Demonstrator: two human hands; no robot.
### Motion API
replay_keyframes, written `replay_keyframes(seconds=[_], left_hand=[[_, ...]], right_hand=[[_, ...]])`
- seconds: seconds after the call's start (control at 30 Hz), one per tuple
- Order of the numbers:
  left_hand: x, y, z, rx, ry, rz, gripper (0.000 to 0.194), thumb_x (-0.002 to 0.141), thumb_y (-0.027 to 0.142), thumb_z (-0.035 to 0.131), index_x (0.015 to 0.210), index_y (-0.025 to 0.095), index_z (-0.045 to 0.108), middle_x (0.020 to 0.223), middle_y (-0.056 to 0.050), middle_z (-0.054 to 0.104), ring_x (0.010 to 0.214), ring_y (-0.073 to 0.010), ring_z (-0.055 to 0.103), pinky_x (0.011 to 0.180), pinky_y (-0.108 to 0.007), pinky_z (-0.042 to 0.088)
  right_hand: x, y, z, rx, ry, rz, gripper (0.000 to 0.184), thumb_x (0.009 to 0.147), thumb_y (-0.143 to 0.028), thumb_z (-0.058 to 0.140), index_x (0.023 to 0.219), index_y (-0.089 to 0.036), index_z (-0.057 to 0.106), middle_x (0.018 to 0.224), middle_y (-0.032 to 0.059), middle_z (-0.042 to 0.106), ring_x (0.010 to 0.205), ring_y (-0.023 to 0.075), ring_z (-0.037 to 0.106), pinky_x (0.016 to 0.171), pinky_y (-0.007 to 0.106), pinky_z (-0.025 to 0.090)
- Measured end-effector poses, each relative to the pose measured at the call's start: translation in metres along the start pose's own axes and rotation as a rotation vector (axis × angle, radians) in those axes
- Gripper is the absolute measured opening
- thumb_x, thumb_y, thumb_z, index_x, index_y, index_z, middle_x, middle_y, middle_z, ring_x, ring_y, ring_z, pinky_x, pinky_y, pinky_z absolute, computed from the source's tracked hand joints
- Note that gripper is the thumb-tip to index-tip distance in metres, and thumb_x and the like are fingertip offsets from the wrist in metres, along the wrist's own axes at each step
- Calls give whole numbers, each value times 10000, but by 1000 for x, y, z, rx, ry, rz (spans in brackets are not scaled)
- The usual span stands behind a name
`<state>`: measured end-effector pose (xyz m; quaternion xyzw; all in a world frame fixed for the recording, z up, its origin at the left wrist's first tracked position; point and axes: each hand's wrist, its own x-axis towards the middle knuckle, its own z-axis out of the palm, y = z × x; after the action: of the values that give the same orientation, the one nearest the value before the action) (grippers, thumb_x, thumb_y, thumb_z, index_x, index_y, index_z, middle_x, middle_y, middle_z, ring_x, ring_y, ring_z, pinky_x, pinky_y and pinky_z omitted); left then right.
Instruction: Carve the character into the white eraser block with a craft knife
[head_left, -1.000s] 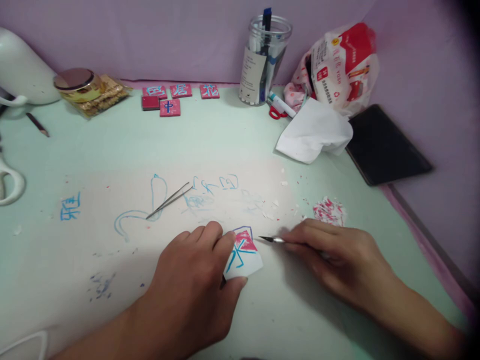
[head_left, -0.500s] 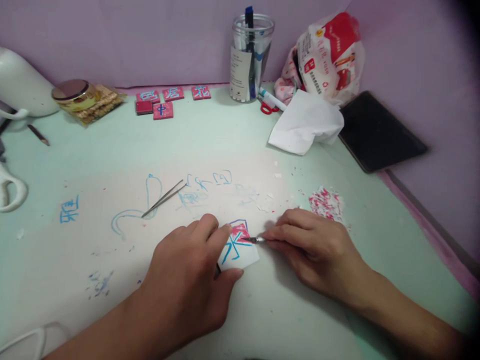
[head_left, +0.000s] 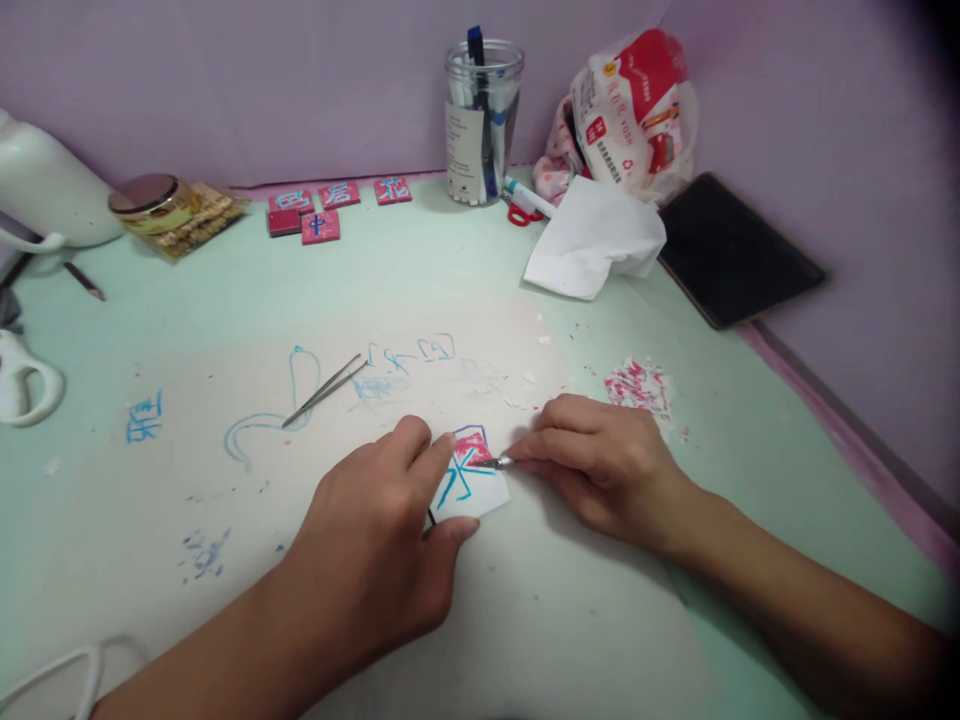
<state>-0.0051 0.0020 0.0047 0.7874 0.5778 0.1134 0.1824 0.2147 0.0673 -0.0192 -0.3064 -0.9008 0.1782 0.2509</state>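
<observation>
Knife (head_left: 491, 463) and piece (head_left: 480, 497), one of each, are held by two bare hands at the near middle of the table (head_left: 600, 640). The piece is pressed down by the left hand (head_left: 382, 530) and is clamped between its fingers, at the far left edge, and its thumb, at the near side. Blue strokes and one pink patch are borne by its white face. The knife is pinched by the right hand (head_left: 600, 465), its fingertips closed together on the handle, and its tip is laid over the pink patch.

One pair of tweezers (head_left: 324, 391) is seen farther left, lying across blue lines drawn on the table. One pile of pink and white shavings (head_left: 639, 388) is gathered beyond the right hand. At the far side, five small tiles (head_left: 320, 227) are grouped, four marked and one plain red. One jar (head_left: 484, 125) is filled with pens, too crowded to be counted. To its right are set one bag (head_left: 637, 115), one sheet of paper (head_left: 592, 238), one tablet (head_left: 739, 250) and one red-handled pair of scissors (head_left: 523, 214). At far left, one gold pot (head_left: 152, 205) is rested against one packet (head_left: 202, 222), and one pencil (head_left: 85, 281) is laid nearer.
</observation>
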Motion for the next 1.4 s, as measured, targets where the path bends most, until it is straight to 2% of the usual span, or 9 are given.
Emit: replay_keyframes(seconds=[0.3, 0.5, 0.8, 1.03, 1.4], left_hand=[[-2, 1, 3, -33, 15, 29, 319, 806, 234, 505, 1112, 158, 552, 924, -74, 488, 751, -214, 500, 634, -395, 487], [-3, 2, 5, -38, 16, 36, 306, 799, 216, 514, 1096, 153, 552, 917, -72, 487, 761, -211, 488, 647, -392, 480], [-2, 3, 2, -54, 17, 30, 291, 781, 183, 529, 1070, 164, 555, 910, -75, 487, 780, -215, 476, 671, -392, 470], [1, 3, 1, -77, -1, 38, 258, 772, 164, 538, 1026, 145, 581, 891, -69, 476, 777, -210, 458, 668, -387, 463], [1, 3, 1, -84, 20, 75, 271, 771, 140, 548, 1041, 139, 572, 906, -67, 473, 793, -207, 461, 686, -383, 464]], right_hand=[[2, 6, -5, 61, -68, -83, 184, 809, -75, 543, 863, -164, 695, 669, 3, 546, 613, 107, 488, 519, 232, 321], [-4, 3, -7, 64, -68, -49, 169, 821, -84, 536, 839, -152, 690, 647, -3, 508, 594, 104, 449, 512, 240, 296], [-11, -1, -12, 82, -87, 37, 190, 802, -66, 538, 862, -184, 675, 667, -8, 518, 605, 108, 467, 529, 239, 311], [-11, -10, -5, 12, -44, 116, 194, 788, -61, 545, 862, -185, 675, 694, -4, 534, 619, 112, 483, 531, 241, 315], [-6, -9, 0, -25, -23, 38, 208, 789, -74, 518, 869, -181, 677, 697, 1, 535, 621, 117, 482, 529, 239, 306]])
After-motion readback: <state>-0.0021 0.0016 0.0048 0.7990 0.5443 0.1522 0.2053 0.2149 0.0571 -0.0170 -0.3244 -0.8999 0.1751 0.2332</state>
